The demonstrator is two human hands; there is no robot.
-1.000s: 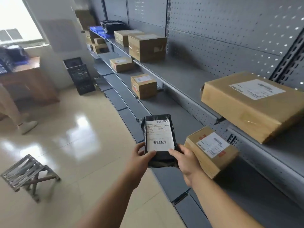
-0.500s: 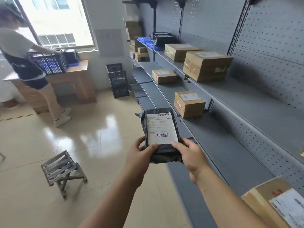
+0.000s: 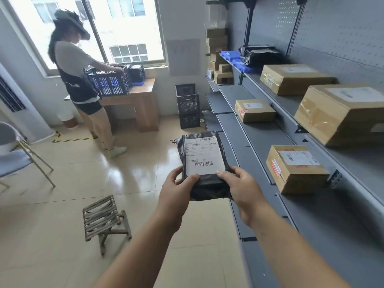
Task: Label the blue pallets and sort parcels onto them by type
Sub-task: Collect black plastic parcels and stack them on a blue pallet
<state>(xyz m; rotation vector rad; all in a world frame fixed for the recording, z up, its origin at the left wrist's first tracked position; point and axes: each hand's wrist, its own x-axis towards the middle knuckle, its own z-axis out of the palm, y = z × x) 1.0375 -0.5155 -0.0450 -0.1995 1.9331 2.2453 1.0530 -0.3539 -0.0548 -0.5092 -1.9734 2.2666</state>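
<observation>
I hold a black poly-bag parcel with a white barcode label in front of me, over the floor beside the shelving. My left hand grips its lower left edge and my right hand its lower right edge. Two blue pallets lie on the far end of the upper shelf, one bearing a pile of black bag parcels. Cardboard box parcels sit on the grey shelves: a small one near my right hand, another farther along, and two large ones on the upper shelf.
Grey shelving runs along the right wall. A small slatted stool stands on the floor at lower left. Another person handles a black crate on a wooden table by the window. Stacked black crates stand beyond; a chair is at left.
My view has swung left and down the aisle, bringing the other person, the table and the far shelf end into sight. Both hands keep hold of the black parcel.
</observation>
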